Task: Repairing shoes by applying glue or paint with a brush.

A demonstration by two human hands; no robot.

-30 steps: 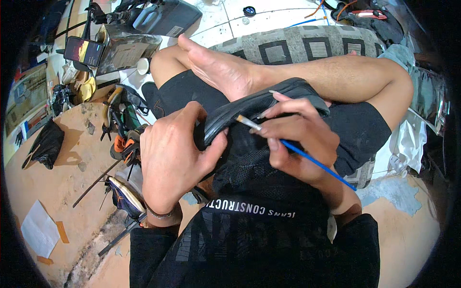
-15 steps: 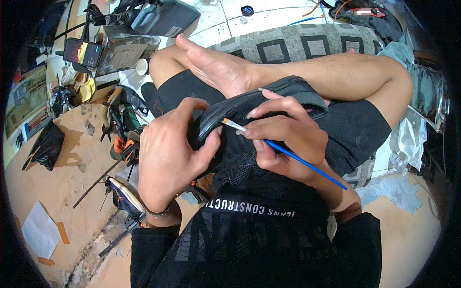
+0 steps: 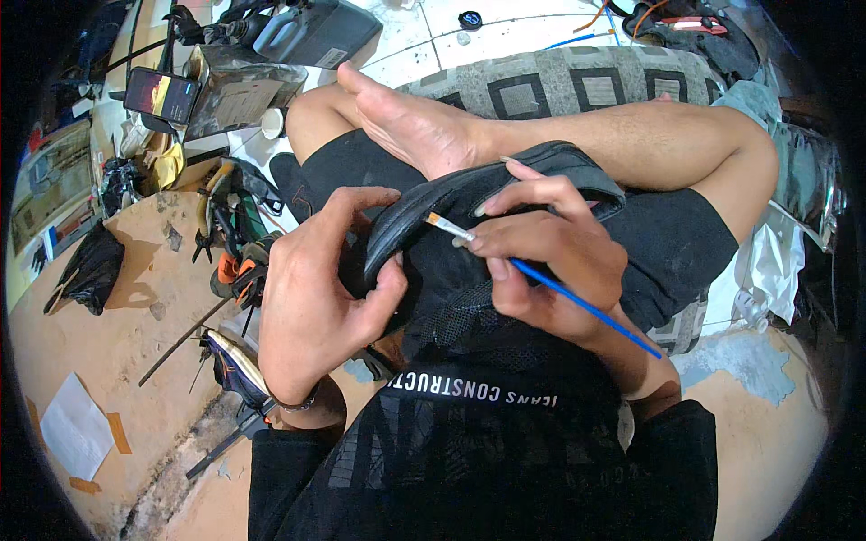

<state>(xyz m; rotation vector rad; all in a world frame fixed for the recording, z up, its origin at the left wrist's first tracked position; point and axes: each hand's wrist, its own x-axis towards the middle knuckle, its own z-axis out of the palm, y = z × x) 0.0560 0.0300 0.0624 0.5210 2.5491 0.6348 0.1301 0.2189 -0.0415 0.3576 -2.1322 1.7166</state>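
A black shoe [image 3: 408, 215] with a ridged sole edge and a mesh part lies over my lap, tilted on its side. My left hand [image 3: 307, 284] grips its left end, thumb below the sole edge and fingers curled round behind. In my right hand [image 3: 564, 252] is a thin paintbrush [image 3: 591, 313] with a blue handle, pinched between thumb and fingers. Its flat pale bristles point left, at or just above the shoe beside the sole edge; contact cannot be made out. The raised fingers of that hand lie along the shoe's upper side.
My crossed legs rest against a patterned cushion [image 3: 514, 72]. To the left are a phone [image 3: 160, 96] on a stand, a grey jug [image 3: 320, 34], tools with orange handles [image 3: 236, 275] and another shoe [image 3: 233, 368]. White paper [image 3: 77, 428] is taped down at lower left.
The brush and right hand have shifted slightly right, with the bristles a little higher. My left thumb has slid down and left from the sole edge, and the shoe has tilted slightly.
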